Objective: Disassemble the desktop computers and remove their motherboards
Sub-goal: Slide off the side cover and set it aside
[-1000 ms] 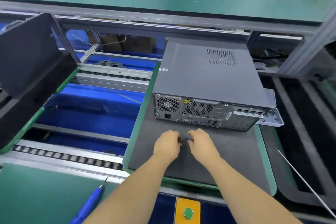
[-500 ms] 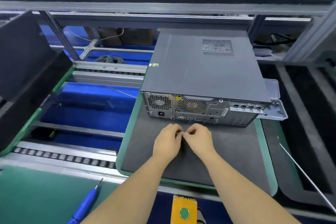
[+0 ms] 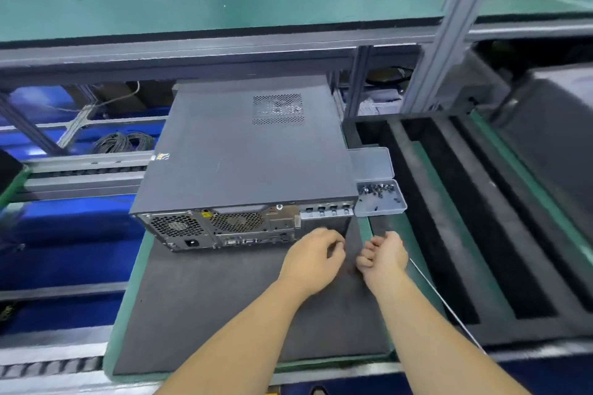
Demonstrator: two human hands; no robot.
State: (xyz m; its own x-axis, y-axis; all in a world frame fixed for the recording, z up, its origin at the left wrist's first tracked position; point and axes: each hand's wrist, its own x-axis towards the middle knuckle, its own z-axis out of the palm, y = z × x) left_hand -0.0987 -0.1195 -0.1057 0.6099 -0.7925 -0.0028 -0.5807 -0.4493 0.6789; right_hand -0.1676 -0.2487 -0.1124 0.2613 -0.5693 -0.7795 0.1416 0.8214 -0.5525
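A dark grey desktop computer [image 3: 244, 151] lies flat on a black mat [image 3: 224, 314], its lid on and its rear ports and fan grilles facing me. My left hand [image 3: 316, 255] hovers just in front of the rear panel's right end, fingers curled with the thumb against them and nothing visible in them. My right hand [image 3: 383, 253] is a little to the right, over the mat's green edge, palm turned up and fingers curled in. What lies in its palm is hidden.
A clear plastic box [image 3: 380, 199] with several dark screws sits at the computer's right rear corner, lid open. Black foam trays [image 3: 449, 218] lie to the right, crossed by a thin metal rod [image 3: 449, 308]. A green shelf [image 3: 224, 0] and an aluminium post [image 3: 449, 26] stand behind.
Both hands, joined on a small dark part in front of the rear panel's middle, have moved right and come apart. My view has swung right.
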